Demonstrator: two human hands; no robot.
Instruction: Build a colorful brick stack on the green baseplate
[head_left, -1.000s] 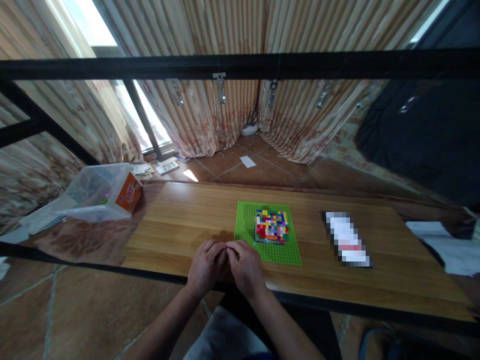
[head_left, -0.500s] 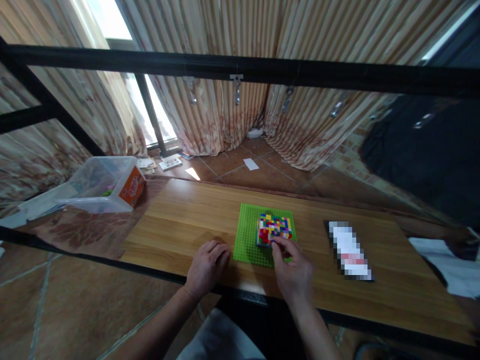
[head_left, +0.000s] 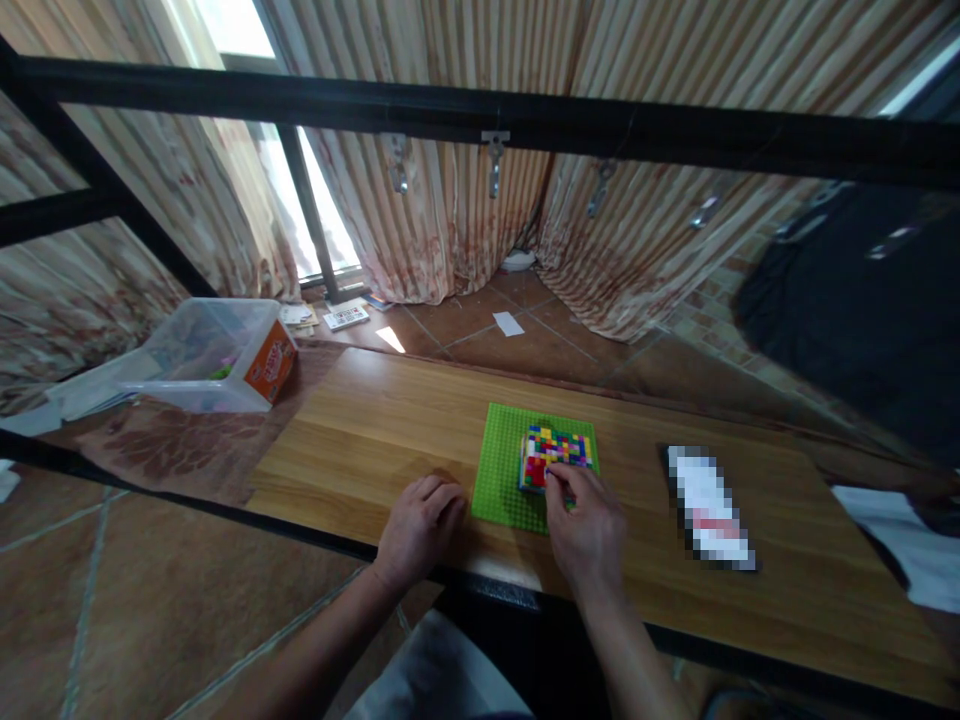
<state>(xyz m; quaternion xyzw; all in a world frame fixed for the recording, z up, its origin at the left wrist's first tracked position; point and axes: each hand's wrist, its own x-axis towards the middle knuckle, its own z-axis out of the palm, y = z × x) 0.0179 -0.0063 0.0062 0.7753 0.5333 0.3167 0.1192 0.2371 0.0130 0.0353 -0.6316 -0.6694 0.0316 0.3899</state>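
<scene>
A green studded baseplate [head_left: 501,470] lies on the wooden table [head_left: 375,430]. On it stands a square block of many small coloured bricks [head_left: 559,450]. My right hand [head_left: 585,525] reaches onto the plate, its fingertips pinched at the near edge of the coloured block. Whatever it may hold there is too small to make out. My left hand [head_left: 420,525] rests on the table just left of the plate with its fingers curled under, nothing visible in it.
A clear plastic box [head_left: 214,355] with an orange label lies tipped on a patterned cloth at the left. A flat dark object with a blurred face [head_left: 709,505] lies right of the plate. White paper [head_left: 907,540] sits far right. A black frame bar [head_left: 480,110] crosses overhead.
My hands were together at the table's front edge; the right hand has moved right and forward onto the baseplate to the coloured block. The left hand stays put.
</scene>
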